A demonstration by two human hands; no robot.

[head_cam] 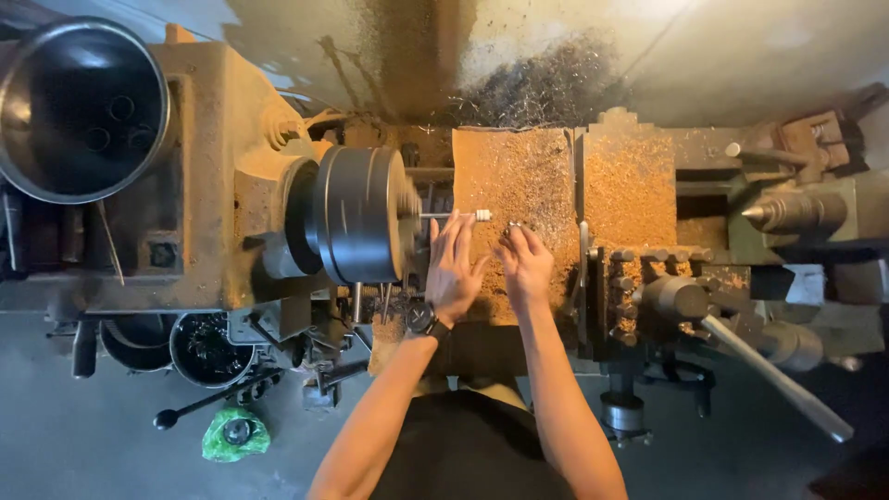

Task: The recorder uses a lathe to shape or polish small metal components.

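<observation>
Hands hovered just near of the thin rod (456,216) jutting right from the lathe chuck (359,215): left hand (453,268) open, right hand (524,262) pinching a small ring (514,226).

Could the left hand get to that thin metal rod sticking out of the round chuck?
Probably yes: the left hand lies just below the rod, its fingertips nearly touching it, with nothing between them.

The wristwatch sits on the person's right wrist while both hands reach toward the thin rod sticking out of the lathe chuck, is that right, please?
Not quite: the head view shows the wristwatch on the left wrist. Both hands, left hand and right hand, do reach toward the thin rod in the lathe chuck.
</observation>
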